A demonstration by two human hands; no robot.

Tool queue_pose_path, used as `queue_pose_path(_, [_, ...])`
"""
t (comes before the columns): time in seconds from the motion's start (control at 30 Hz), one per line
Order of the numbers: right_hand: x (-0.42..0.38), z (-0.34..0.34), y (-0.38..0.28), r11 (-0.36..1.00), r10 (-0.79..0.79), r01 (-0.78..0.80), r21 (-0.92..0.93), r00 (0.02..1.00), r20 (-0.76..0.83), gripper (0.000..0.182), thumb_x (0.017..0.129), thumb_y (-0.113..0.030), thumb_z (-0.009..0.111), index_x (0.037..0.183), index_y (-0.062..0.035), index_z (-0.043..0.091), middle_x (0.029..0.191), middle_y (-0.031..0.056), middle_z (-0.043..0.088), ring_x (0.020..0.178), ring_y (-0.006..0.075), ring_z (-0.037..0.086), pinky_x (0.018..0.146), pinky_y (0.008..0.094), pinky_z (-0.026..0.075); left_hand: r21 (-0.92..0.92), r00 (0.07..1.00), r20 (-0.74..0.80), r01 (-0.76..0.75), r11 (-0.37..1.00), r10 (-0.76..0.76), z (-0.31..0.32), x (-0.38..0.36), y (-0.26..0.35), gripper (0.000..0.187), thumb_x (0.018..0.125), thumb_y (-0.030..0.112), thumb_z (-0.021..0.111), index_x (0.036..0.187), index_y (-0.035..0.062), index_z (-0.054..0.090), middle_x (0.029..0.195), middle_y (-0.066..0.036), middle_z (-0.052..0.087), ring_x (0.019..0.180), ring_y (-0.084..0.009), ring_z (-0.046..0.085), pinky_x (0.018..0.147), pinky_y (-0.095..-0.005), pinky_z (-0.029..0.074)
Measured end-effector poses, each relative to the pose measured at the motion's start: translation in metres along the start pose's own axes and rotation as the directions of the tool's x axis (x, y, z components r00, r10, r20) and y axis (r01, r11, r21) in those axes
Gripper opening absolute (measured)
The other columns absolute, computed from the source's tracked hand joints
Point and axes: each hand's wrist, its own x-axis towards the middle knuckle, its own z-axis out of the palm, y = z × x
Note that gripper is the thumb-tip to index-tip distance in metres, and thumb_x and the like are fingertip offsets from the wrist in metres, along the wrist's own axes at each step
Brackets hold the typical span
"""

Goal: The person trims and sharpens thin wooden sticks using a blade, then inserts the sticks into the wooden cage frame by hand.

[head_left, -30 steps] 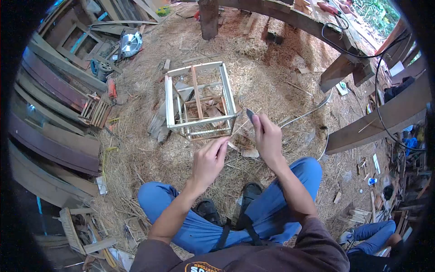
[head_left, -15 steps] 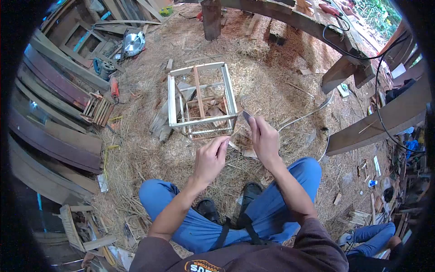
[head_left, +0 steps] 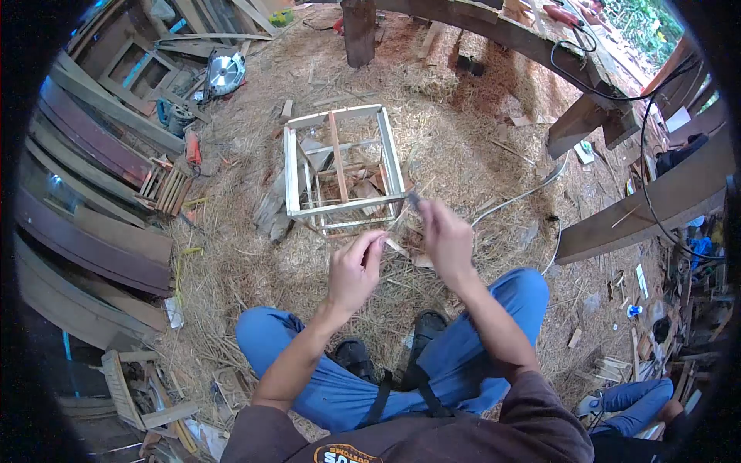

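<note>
My left hand (head_left: 355, 268) is closed in a pinch just in front of the wooden frame. What its fingertips hold is too thin to make out against the straw. My right hand (head_left: 448, 239) grips a small dark, flat, blade-like piece (head_left: 415, 202) between thumb and fingers. Its tip points toward the frame's near right corner. The box-shaped frame of pale wood strips (head_left: 343, 207) stands on the ground beyond both hands, with a reddish strip (head_left: 338, 158) across its top. Scraps of wood show through it.
Shavings and straw (head_left: 471, 139) cover the ground. Curved planks (head_left: 93, 231) lean at the left, near a circular saw (head_left: 226, 73) and a red power tool (head_left: 193, 147). A heavy beam (head_left: 656, 208) and a cable (head_left: 652, 154) are at the right. Another person's leg (head_left: 637, 397) shows lower right.
My right hand has dipped slightly and moved a little left, with the dark piece tilting along. My left hand has barely shifted. The frame stays where it was.
</note>
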Motion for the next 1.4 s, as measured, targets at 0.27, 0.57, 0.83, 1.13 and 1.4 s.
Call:
queue_pose_path(0.27, [0.007,-0.007,-0.009,0.993,0.104,-0.106,0.057,0.994,0.040,0.022,0.098,-0.014,0.061,0.080,-0.0023,0.056,0.066,0.0175,0.056,0.052,0.0333,0.055,0.048,0.0397,0.042,0.025,0.999,-0.025,-0.039,0.999,0.039,0.000,0.002,0.000,0.014,0.094,0.009,0.062,0.106,0.0034,0.069,0.093,-0.017,0.073,0.078,-0.0315,0.072,0.065,-0.0381,0.056])
queue_pose_path(0.57, [0.001,-0.003,-0.006,0.997,0.054,-0.055,0.046,0.998,0.028,0.019,0.097,-0.015,0.063,0.083,-0.0036,0.059,0.066,0.0177,0.057,0.055,0.0342,0.059,0.050,0.0409,0.044,0.106,0.992,-0.035,-0.118,0.987,0.122,0.002,0.001,0.001,0.013,0.094,0.010,0.063,0.105,0.0048,0.068,0.094,-0.015,0.072,0.079,-0.0332,0.071,0.065,-0.0397,0.056])
queue_pose_path(0.83, [-0.002,-0.001,-0.004,0.994,0.108,-0.110,0.024,0.992,0.066,0.021,0.100,-0.019,0.059,0.086,-0.0034,0.058,0.066,0.0184,0.058,0.057,0.0367,0.059,0.052,0.0434,0.044,0.134,0.990,-0.074,-0.112,0.985,0.122,0.002,-0.002,-0.004,0.013,0.093,0.006,0.063,0.103,0.0026,0.069,0.090,-0.015,0.072,0.074,-0.0274,0.070,0.064,-0.0362,0.054])
queue_pose_path(1.13, [-0.006,-0.001,-0.008,0.998,0.058,-0.060,0.016,0.995,0.077,0.022,0.099,-0.018,0.060,0.083,-0.0035,0.057,0.066,0.0186,0.058,0.055,0.0362,0.060,0.048,0.0427,0.044,0.141,0.994,-0.041,-0.098,0.985,0.105,0.000,0.002,0.003,0.011,0.093,0.010,0.065,0.103,0.0055,0.067,0.091,-0.015,0.072,0.077,-0.0324,0.071,0.064,-0.0393,0.055])
queue_pose_path(1.4, [-0.005,-0.005,-0.022,0.998,0.044,-0.046,0.036,0.997,0.067,0.020,0.098,-0.016,0.062,0.083,-0.0036,0.058,0.068,0.0188,0.058,0.056,0.0365,0.060,0.049,0.0425,0.045,0.065,0.997,-0.065,-0.042,0.997,0.046,0.001,0.001,0.000,0.012,0.093,0.006,0.063,0.103,0.0008,0.068,0.084,-0.016,0.070,0.068,-0.0237,0.068,0.060,-0.0341,0.051])
